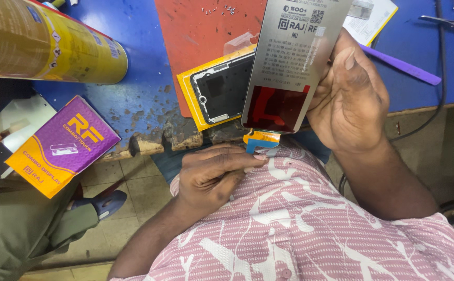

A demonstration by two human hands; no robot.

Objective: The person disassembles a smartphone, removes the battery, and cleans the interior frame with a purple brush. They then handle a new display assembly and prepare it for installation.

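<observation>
My right hand (349,99) holds a flat phone display panel (289,62) upright by its right edge; its grey back carries a printed label and a dark red patch low down. An orange flex ribbon with a blue tab (260,140) hangs from the panel's bottom edge. My left hand (211,174) pinches that ribbon's tip between thumb and fingers. Behind the panel a black phone frame (221,88) lies on a yellow sheet on the red mat (195,31).
A yellow spray can (44,44) lies at the top left on the blue bench (143,93), whose front edge is chipped. A purple and orange box (63,145) overhangs the edge. A purple pry tool (401,66), tweezers (448,22) and a black cable (438,93) sit to the right.
</observation>
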